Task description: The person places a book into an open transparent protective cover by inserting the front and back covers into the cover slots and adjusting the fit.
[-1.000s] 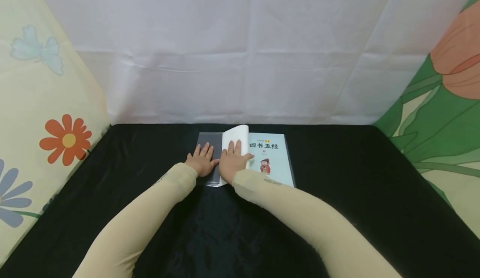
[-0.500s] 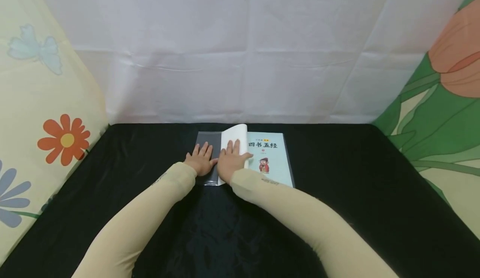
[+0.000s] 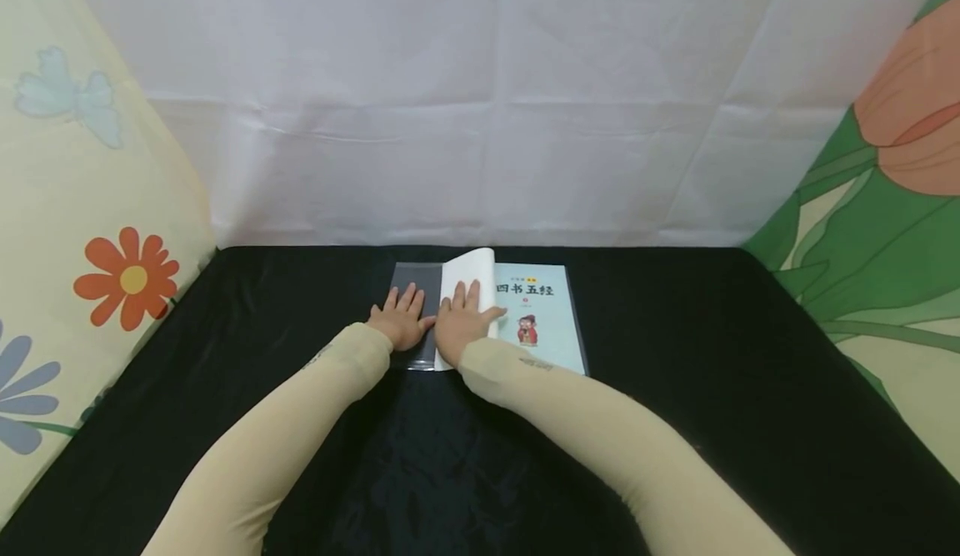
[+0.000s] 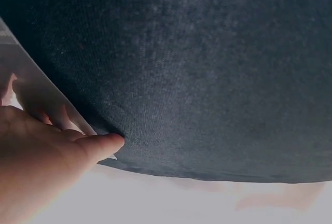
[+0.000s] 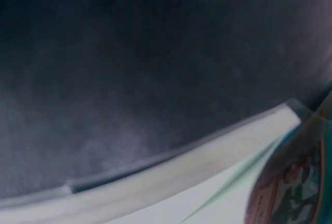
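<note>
Left hand (image 3: 399, 323): flat, fingers straight and spread, grasping nothing; rests on a clear plastic sheet (image 3: 422, 274). Right hand (image 3: 461, 328): fingers straight, also grasping nothing; rests on a white leaf (image 3: 471, 267), thumb out toward the printed cover. The hands are just beside each other, left thumb near or touching the right hand; cannot tell which.

Book (image 3: 551, 323): lies at the far middle of the black cloth (image 3: 712, 356), light blue cover upward, to the right of the white leaf. Title at the far end, small red-robed figure (image 3: 528, 331) below it; lettering reads upright from the person's side. Long axis runs away from the person. The leaf's right edge curves up beside the title.

Obstruction: right hand and right sleeve (image 3: 600, 431) hide the cover's near left part; left hand hides part of the sheet. Left sleeve (image 3: 262, 448) crosses the cloth.

Surround: white backdrop (image 3: 480, 122) behind; flowered panels at left (image 3: 135, 181) and right (image 3: 900, 247).
</note>
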Available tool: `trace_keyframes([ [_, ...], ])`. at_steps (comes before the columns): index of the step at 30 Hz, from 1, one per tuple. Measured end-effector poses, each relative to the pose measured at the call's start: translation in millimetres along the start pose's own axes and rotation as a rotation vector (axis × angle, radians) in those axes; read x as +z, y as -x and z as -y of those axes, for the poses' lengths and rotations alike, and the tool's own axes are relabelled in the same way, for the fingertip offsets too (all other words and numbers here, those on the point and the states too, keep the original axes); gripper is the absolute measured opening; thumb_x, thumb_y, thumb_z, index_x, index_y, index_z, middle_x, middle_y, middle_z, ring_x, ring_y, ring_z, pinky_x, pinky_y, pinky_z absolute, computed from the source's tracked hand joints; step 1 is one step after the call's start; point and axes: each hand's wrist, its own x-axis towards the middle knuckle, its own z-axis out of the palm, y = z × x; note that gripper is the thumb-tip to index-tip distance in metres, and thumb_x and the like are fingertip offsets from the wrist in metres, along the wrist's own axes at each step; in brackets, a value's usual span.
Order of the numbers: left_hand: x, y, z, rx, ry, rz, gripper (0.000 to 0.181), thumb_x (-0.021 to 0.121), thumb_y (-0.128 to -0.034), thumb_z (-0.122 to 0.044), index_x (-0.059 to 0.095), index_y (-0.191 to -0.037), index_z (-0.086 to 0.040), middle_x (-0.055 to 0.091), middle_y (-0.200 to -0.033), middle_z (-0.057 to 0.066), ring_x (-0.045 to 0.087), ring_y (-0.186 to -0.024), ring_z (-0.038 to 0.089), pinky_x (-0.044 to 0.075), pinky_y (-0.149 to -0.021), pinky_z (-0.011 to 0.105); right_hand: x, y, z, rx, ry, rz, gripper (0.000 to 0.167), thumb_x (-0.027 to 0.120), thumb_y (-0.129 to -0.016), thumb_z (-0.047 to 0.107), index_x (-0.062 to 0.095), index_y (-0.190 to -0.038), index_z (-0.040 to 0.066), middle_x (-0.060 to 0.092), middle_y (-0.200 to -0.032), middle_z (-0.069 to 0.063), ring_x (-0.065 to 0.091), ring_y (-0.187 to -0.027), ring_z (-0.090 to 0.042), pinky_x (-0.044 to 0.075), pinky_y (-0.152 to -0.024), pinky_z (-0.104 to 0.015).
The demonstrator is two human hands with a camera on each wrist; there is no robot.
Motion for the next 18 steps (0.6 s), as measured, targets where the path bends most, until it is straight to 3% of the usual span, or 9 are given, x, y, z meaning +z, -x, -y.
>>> trace_keyframes([
  [18,1.1,0.0,2.7,0.002,0.023,0.010,0.065,0.030,-0.1055,-0.042,0.011,-0.156,-0.006,0.002,-0.163,0.011,-0.002,-0.147,0.035,0.011,-0.113,0.059,3.1,-3.9,2.3,-0.026,-0.004,0.016,0.050,0.032,-0.106,0.027,0.031,-0.153,0.009,0.014,-0.160,-0.018,0.005,-0.146,-0.040,0.028,-0.097,-0.073],
])
